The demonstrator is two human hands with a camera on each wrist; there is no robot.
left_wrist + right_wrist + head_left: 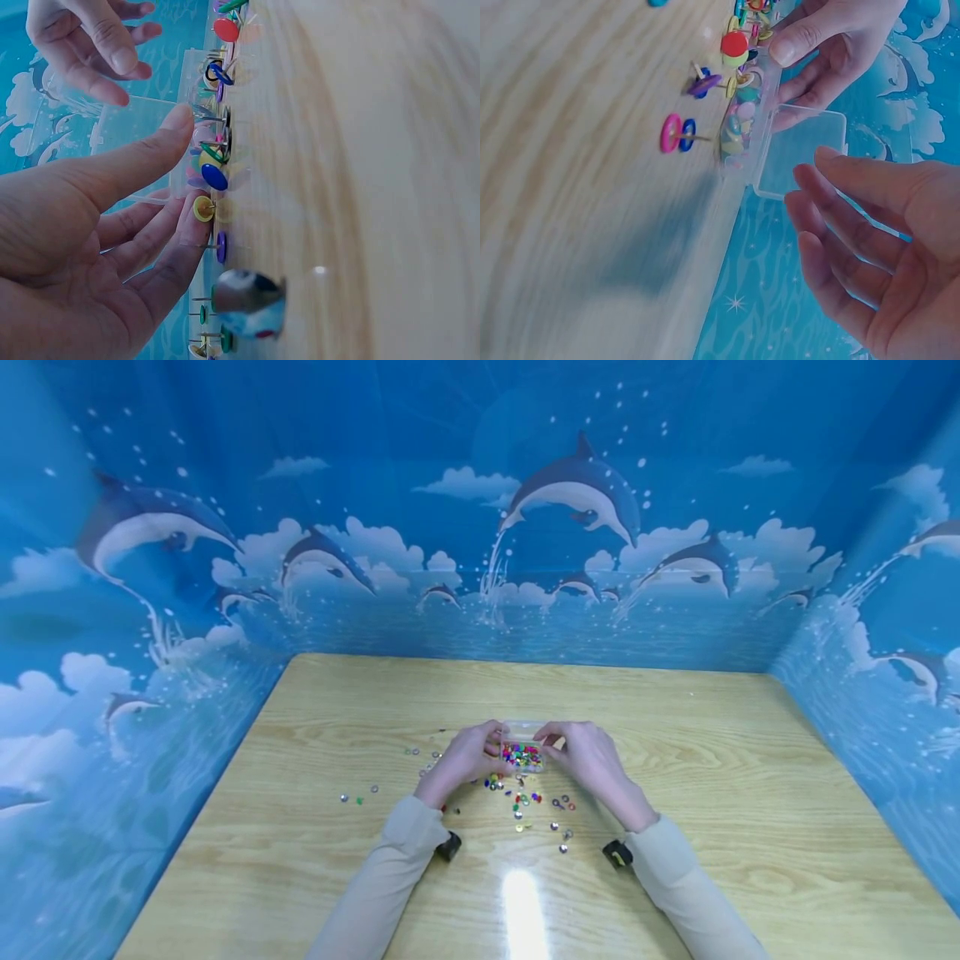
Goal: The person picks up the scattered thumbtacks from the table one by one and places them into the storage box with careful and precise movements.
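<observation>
Pale sleeves [375, 893] frame the surface [720, 760], and between the hands sits the clear plastic box [534, 768]! Left hand [467, 758] spreads thumb and fingers about one end, likely steadying it. Right hand [591, 762], fingers loosely bent and pinching nothing, hangs beside the thin lid [802, 150]. Glossy, round-headed thumbtacks [671, 133] crowd inside and litter the wood grain, metal points bare.

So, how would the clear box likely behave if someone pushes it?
The clear box probably slides rather than rolls, given its flat sides. Its thin, straight-edged lid looks stiff, perhaps brittle. With that lid open, the thumbtacks inside might spill.
</observation>
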